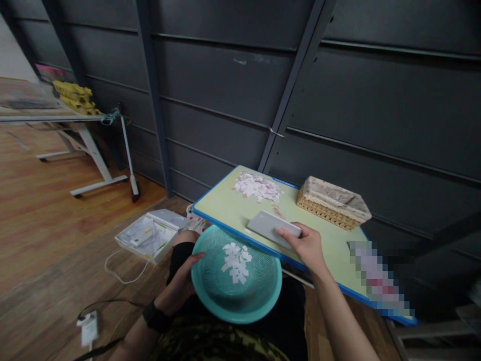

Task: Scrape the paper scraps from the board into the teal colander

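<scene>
A teal plastic basket (255,296) rests on my lap below the edge of a small pale-green table (221,205) with a blue rim. Small white paper pieces (236,261) lie in the basket. My left hand (184,281) grips the basket's left rim, fingers curled round it. My right hand (306,248) holds a flat grey-white card-like scraper (268,225) flat on the table near its front edge. A larger pile of white and pink paper scraps (257,186) sits at the table's far side.
A wicker basket with cloth lining (332,203) stands at the table's right back. An open white box (148,235) and a cable lie on the wooden floor at left. Another table (48,118) with yellow items stands far left. A dark panelled wall runs behind.
</scene>
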The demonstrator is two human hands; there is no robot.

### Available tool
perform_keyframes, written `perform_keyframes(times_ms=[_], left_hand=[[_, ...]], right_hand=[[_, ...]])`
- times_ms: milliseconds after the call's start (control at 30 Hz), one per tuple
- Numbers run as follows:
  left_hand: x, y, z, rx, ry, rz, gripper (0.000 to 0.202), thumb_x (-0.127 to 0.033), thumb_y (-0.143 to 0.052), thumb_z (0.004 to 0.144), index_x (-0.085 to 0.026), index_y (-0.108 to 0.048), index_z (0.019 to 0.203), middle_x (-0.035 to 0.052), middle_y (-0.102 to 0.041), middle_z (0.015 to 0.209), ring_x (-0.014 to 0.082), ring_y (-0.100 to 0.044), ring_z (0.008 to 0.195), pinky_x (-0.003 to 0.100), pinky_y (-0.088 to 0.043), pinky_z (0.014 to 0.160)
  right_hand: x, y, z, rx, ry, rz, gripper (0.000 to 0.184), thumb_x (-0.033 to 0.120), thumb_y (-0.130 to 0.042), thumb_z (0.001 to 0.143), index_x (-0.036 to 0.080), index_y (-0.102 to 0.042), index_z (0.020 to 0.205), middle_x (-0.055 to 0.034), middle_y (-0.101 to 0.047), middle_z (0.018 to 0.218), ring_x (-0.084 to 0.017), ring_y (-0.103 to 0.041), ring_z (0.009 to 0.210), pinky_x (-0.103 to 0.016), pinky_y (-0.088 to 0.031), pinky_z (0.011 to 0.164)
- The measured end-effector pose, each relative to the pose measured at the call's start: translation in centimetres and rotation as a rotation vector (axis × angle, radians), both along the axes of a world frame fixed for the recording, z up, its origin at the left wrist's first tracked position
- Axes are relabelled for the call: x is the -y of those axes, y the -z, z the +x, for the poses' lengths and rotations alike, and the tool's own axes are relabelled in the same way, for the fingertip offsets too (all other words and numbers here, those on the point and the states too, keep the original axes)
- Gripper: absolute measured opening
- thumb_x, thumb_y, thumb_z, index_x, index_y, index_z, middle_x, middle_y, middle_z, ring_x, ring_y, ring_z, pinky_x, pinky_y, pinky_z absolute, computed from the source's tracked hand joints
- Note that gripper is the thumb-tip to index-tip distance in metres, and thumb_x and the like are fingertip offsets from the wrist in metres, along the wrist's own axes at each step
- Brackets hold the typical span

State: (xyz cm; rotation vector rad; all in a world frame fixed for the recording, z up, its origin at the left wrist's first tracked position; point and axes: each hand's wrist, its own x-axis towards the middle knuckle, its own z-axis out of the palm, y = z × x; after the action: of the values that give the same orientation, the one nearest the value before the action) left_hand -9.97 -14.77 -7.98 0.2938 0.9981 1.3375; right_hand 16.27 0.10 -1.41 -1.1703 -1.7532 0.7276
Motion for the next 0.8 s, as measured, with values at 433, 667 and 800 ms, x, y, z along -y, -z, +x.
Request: perform_keyframes(times_ms=[433,667,800], left_hand=[[-0.1,1.0,-0.2,0.053,0.024,0.004,0.036,-0.038,-0.067,0.084,-0.012,-0.070,0.108,0.0085,-0.083,0.095,0.0298,-0.075,0.097,0.040,-0.059,0.083],[0.0,0.9,0.2,0.091,0.041,-0.020,0.027,-0.034,-0.068,0.084,-0.012,-0.073,0.098,0.0071,-0.083,0.082,0.0304,-0.075,0.099,0.037,-0.056,0.090],[0.4,0.7,0.5,0.045,0.038,-0.099,0.038,-0.039,-0.069,0.083,-0.009,-0.071,0.108,0.0089,-0.083,0.083,0.0310,-0.075,0.100,0.035,-0.057,0.087]], right_hand=[[-0.6,0.5,-0.2,0.055,-0.007,0.019,0.044,0.060,-0.072,0.070,0.016,-0.070,0.069,-0.0008,-0.060,0.059,-0.015,-0.047,0.055,-0.026,-0.035,0.051],[-9.8,-1.1,-0.9,0.207,0.254,0.341,0.034,0.055,-0.057,0.078,0.021,-0.056,0.080,-0.0053,-0.061,0.068,-0.021,-0.050,0.063,-0.030,-0.035,0.060],[-12.6,-0.9,-2.0,0.323,0.235,0.335,0.026,0.048,-0.055,0.079,0.022,-0.053,0.078,-0.0045,-0.059,0.066,-0.020,-0.049,0.062,-0.029,-0.030,0.059]])
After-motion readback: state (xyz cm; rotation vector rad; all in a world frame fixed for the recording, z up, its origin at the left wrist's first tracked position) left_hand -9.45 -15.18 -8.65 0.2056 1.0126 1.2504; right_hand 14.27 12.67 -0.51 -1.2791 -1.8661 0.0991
